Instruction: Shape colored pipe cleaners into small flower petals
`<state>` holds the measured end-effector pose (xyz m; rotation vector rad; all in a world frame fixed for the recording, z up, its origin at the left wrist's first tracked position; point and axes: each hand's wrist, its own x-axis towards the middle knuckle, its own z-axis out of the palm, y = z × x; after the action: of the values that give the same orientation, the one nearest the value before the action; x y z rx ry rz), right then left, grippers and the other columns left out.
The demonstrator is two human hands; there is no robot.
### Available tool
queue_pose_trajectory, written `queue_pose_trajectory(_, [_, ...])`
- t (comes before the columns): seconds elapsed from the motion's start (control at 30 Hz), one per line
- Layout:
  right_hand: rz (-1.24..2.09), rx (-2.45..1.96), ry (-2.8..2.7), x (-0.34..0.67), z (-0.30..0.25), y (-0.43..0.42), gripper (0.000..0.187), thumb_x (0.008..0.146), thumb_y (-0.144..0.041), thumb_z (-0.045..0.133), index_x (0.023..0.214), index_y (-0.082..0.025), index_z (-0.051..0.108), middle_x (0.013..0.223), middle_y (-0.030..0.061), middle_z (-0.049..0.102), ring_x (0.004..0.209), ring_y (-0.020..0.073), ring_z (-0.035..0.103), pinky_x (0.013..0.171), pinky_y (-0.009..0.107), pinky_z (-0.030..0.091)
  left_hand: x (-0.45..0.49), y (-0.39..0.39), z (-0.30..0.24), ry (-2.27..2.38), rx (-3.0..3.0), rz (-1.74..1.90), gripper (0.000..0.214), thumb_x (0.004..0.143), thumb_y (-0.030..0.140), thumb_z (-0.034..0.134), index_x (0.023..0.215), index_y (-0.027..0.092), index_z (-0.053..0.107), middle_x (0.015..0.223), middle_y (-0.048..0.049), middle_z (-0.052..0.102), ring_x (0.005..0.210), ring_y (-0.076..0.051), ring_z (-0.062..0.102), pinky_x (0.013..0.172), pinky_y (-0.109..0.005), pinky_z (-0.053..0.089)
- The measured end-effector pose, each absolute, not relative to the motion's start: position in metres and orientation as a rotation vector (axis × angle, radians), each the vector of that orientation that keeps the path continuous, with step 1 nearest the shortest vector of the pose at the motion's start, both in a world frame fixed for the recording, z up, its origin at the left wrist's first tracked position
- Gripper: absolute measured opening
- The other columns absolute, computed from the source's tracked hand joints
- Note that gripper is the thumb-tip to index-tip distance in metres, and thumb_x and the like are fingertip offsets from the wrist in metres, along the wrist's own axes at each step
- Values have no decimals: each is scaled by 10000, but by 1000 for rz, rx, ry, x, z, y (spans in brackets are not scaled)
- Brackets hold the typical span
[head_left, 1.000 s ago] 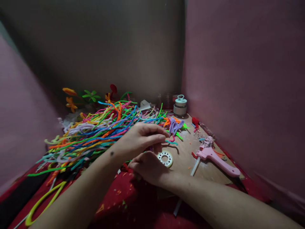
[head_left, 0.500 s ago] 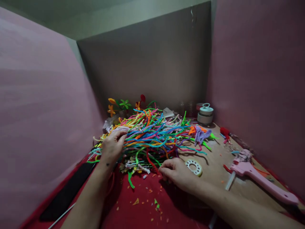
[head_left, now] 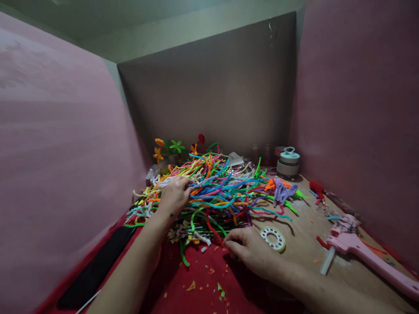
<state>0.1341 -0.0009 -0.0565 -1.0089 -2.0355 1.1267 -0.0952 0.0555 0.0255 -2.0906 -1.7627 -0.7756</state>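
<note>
A big heap of coloured pipe cleaners (head_left: 216, 187) lies across the middle of the red cloth (head_left: 196, 283). My left hand (head_left: 175, 196) rests on the heap's left side, fingers curled into the strands. My right hand (head_left: 250, 253) lies on the cloth at the heap's near edge, fingertips pinched at the end of a red pipe cleaner (head_left: 212, 226). Just right of that hand sits a white tape ring (head_left: 273, 238).
A pink glue gun (head_left: 366, 257) lies on the brown board (head_left: 304, 244) at right. Stacked tape rolls (head_left: 288, 163) stand at the back right, pipe-cleaner flowers (head_left: 173, 148) at the back. A black strip (head_left: 98, 268) lies at left. Pink walls close in both sides.
My left hand moved from the centre to the left side of the heap. My right hand shifted slightly and stays at the heap's near edge. The view swung left and up.
</note>
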Motion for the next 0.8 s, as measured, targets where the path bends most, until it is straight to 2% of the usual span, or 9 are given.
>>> queue_pose_trajectory(0.17, [1112, -1016, -2026, 134, -56, 0, 233, 751, -206, 453, 685, -171, 674, 571, 4, 613, 539, 114, 513, 537, 213, 334, -95, 59, 19, -1706, -2076, -813, 154, 771, 215, 488, 710, 198, 628, 792, -55, 625, 805, -202, 558, 732, -304, 418])
queue_pose_trajectory(0.33, [1123, -1019, -2047, 135, -51, -1, 242, 756, -216, 454, 689, -171, 682, 566, 4, 612, 528, 112, 505, 538, 214, 335, -101, 47, 20, -1645, -1877, -1184, 127, 805, 247, 472, 782, 197, 586, 800, -30, 612, 797, -175, 559, 762, -282, 421])
queue_pose_trajectory(0.53, [1178, -1007, -1972, 133, -55, 0, 223, 743, -210, 461, 680, -167, 671, 560, -2, 599, 530, 110, 504, 520, 209, 336, -105, 37, 25, -1471, -1838, -1178, 90, 811, 232, 496, 815, 204, 581, 801, -38, 580, 832, -187, 533, 808, -310, 404])
queue_pose_trajectory(0.67, [1364, -982, -1815, 133, -58, 1, 199, 755, -247, 483, 686, -144, 638, 532, -9, 551, 476, 92, 468, 462, 202, 321, -94, 31, 28, -1472, -1955, -1437, 91, 830, 227, 465, 862, 203, 547, 817, -22, 567, 781, -145, 541, 747, -270, 436])
queue_pose_trajectory(0.73, [1547, -919, -1682, 133, -55, 2, 204, 760, -308, 525, 769, -134, 631, 535, -14, 544, 441, 81, 446, 430, 197, 311, -87, 26, 29, -1410, -1989, -1452, 88, 829, 217, 470, 856, 206, 553, 841, -26, 566, 787, -138, 541, 745, -265, 437])
queue_pose_trajectory(0.8, [1754, -750, -1498, 134, -50, 3, 305, 751, -362, 576, 956, -138, 599, 600, -8, 578, 440, 75, 459, 423, 191, 323, -78, 19, 29, -1316, -2076, -1297, 117, 824, 189, 474, 856, 210, 584, 909, -47, 580, 844, -149, 541, 777, -277, 429])
